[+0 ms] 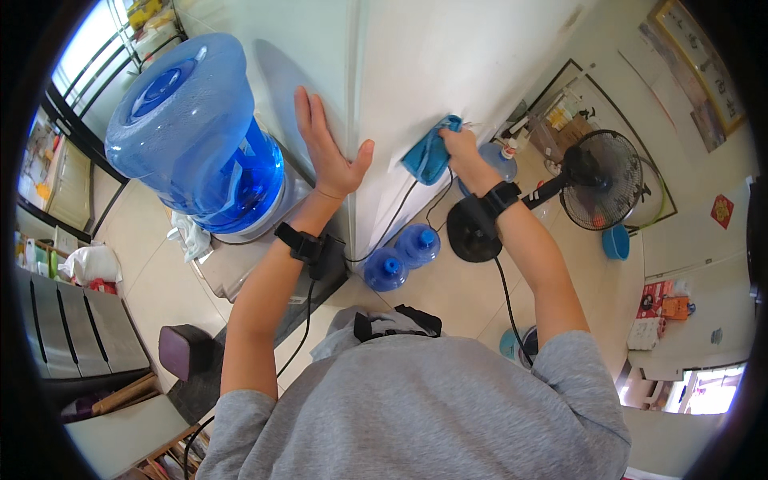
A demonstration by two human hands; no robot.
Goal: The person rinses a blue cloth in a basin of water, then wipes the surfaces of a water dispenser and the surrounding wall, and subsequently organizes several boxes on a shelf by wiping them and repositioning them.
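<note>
A blue cloth (429,153) is bunched in my right hand (461,146), pressed against the white wall face (408,66) right of the corner edge. Thin cables pass near the cloth. My left hand (329,153) holds nothing; its fingers are spread near the adjoining pale wall face (300,36), left of that edge. Whether the palm touches the wall, I cannot tell. Left of this hand stands a large blue water bottle (192,132), upside down on a dispenser (240,270). Both wrists wear black straps with boxes and cables.
Two blue water bottles (386,269) stand on the tiled floor at the wall's foot. To the right is a black standing fan (600,180), with a blue bucket (616,242) behind it. A purple-topped stool (180,353) sits lower left. White crumpled plastic (191,235) lies beside the dispenser bottle.
</note>
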